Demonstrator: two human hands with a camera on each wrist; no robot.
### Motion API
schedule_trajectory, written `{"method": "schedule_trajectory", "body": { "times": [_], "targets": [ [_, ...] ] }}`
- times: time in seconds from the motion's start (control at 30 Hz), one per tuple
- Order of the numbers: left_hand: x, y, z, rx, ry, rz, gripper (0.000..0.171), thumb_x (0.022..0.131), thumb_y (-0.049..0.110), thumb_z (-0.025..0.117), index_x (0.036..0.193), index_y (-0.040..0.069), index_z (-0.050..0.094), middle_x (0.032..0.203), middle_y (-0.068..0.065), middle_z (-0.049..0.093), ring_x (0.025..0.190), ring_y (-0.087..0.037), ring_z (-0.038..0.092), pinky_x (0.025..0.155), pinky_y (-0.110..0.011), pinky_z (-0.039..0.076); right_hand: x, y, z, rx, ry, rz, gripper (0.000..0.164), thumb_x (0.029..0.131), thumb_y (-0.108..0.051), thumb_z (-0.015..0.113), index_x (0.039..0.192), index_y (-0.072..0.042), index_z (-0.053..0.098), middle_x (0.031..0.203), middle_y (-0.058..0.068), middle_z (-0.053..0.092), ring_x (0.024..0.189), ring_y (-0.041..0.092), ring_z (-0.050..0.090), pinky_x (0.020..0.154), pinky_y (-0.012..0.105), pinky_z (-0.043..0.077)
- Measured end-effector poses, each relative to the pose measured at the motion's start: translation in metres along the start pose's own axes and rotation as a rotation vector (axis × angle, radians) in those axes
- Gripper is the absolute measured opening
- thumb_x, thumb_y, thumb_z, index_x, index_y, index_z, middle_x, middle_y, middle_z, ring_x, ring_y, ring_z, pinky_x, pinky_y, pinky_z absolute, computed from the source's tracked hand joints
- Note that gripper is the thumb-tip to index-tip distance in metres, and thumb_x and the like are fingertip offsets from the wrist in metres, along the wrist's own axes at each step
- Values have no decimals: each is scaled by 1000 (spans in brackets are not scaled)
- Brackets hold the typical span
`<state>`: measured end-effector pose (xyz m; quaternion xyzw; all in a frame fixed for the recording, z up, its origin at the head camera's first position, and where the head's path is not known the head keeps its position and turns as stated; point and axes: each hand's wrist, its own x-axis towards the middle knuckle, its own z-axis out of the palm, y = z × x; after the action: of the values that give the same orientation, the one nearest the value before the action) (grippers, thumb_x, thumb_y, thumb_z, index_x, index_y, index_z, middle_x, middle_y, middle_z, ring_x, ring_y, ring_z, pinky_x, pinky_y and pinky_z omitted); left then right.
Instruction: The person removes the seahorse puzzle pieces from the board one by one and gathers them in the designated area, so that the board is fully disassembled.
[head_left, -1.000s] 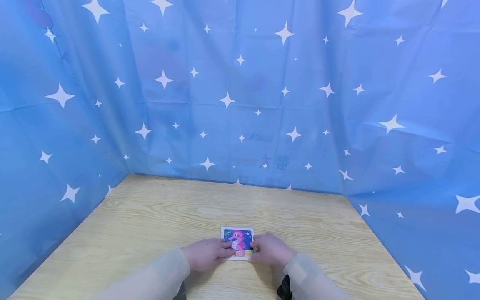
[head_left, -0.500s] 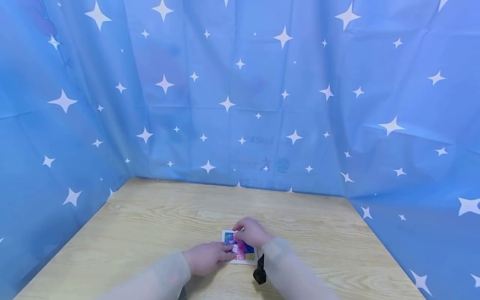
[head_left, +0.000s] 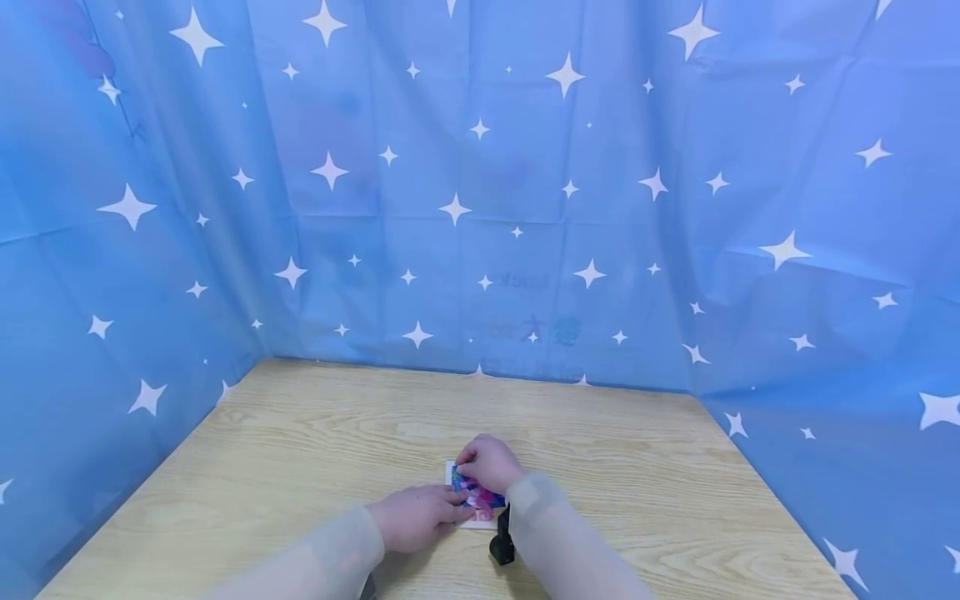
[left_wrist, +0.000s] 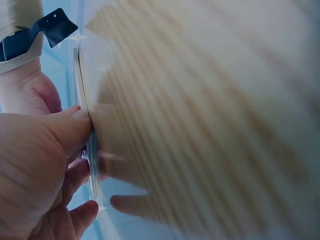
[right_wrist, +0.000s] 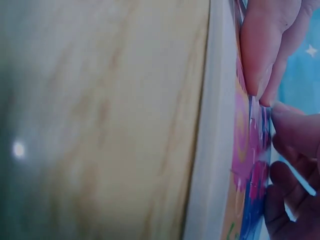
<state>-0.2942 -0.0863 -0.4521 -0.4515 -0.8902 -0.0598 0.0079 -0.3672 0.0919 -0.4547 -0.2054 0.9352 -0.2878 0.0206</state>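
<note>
Wood-grained surface (head_left: pixel 337 433) carries the left hand (head_left: pixel 415 515), fingers laid across the white-bordered seahorse picture (head_left: pixel 486 500), which looks whole where uncovered, and the right hand (head_left: pixel 490 464), fingers narrow near the picture's far edge, grip untellable, where work seemingly remains.

I can route a hand over the tabletop (head_left: pixel 315 433) to the left, right and far side of the picture board (head_left: pixel 486 500), with the star-printed curtain (head_left: pixel 480 167) limiting travel on the left, right and far sides. Direct access to the board is obstructed by the left hand (head_left: pixel 416 518) along its left side and the right hand (head_left: pixel 491 464) over its far part. From the near side, I have a narrow passage between the left wrist and the black wrist mount (head_left: pixel 502 546).
</note>
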Motion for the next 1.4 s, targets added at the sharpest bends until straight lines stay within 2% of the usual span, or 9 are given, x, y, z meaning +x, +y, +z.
{"method": "schedule_trajectory", "body": {
  "times": [0.1, 0.33, 0.63, 0.8, 1.0, 1.3, 1.4],
  "targets": [
    [1, -1, 0, 8, 13, 16, 35, 98, 18, 55, 133, 17, 60, 135, -4, 57, 126, -19, 51, 103, -30, 43, 1, 2, 2, 11, 12, -1, 4, 87, -14, 71, 84, -13, 74, 84, -6, 56, 79, 11, 52, 78, 34, 48],
    [0, -1, -1, 6, 7, 4, 35, 98, 18, 56, 133, 19, 60, 137, -3, 55, 128, -16, 49, 103, -28, 42, 0, 2, 4, 15, 39, 1, 7, 87, -15, 71, 80, -16, 74, 82, -7, 56, 77, 10, 52, 75, 33, 48],
    [0, -3, 0, -23, 4, 15, 36, 98, 18, 55, 134, 17, 58, 139, -4, 53, 128, -18, 48, 103, -30, 43, -1, -2, 2, 50, 8, 40, 8, 87, -13, 71, 80, -16, 75, 84, -6, 58, 77, 10, 54, 76, 35, 50],
    [1, -3, -2, -4, 23, 44, 36, 98, 17, 56, 134, 18, 59, 136, -4, 56, 125, -16, 51, 101, -28, 44, -1, -4, 2, 64, -4, 45, 7, 86, -12, 72, 81, -15, 76, 84, -6, 63, 77, 9, 57, 78, 36, 51],
    [0, -2, -3, 31, 21, 38, 37, 98, 18, 57, 135, 22, 58, 136, -2, 56, 127, -15, 49, 104, -28, 41, 0, -5, 3, 86, -23, 51, 6, 87, -10, 71, 83, -12, 75, 79, -7, 64, 75, 8, 58, 76, 34, 52],
    [-1, -1, -6, -36, 11, 19, 37, 97, 14, 57, 133, 20, 60, 135, -3, 57, 127, -15, 49, 104, -26, 41, 1, -11, 1, 38, -39, 42, 5, 85, -12, 72, 83, -10, 68, 80, -5, 60, 76, 12, 55, 73, 33, 50],
    [-1, -1, -8, -49, 3, 20, 37, 96, 13, 58, 133, 19, 60, 134, -3, 58, 127, -15, 50, 103, -26, 42, 2, -12, 2, 57, -48, 64, 6, 85, -11, 73, 84, -10, 67, 80, -4, 61, 76, 12, 55, 74, 35, 51]
  ]
}}
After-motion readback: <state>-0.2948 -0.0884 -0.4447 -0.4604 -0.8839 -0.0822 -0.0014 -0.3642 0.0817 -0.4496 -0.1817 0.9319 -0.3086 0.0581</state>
